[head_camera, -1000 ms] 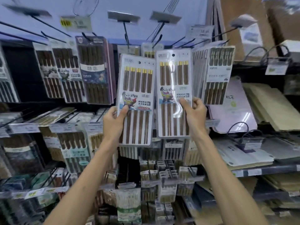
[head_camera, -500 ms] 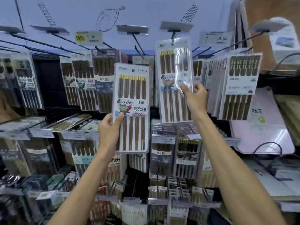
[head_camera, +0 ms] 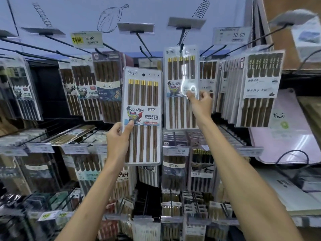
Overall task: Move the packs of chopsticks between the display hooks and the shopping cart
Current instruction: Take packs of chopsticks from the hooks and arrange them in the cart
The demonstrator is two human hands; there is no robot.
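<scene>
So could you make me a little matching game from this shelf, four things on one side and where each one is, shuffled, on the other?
Things
1. left pack, gripped by the left hand
2. right pack, pinched by the right hand
3. 9.90 price tag
4. 10.90 price tag

Places
A. upper right, white
B. top edge raised to a hook's tip
C. upper left, partly yellow
D. held lower, clear of the top hooks

Pairs: 1-D, 2-B, 3-C, 4-A
</scene>
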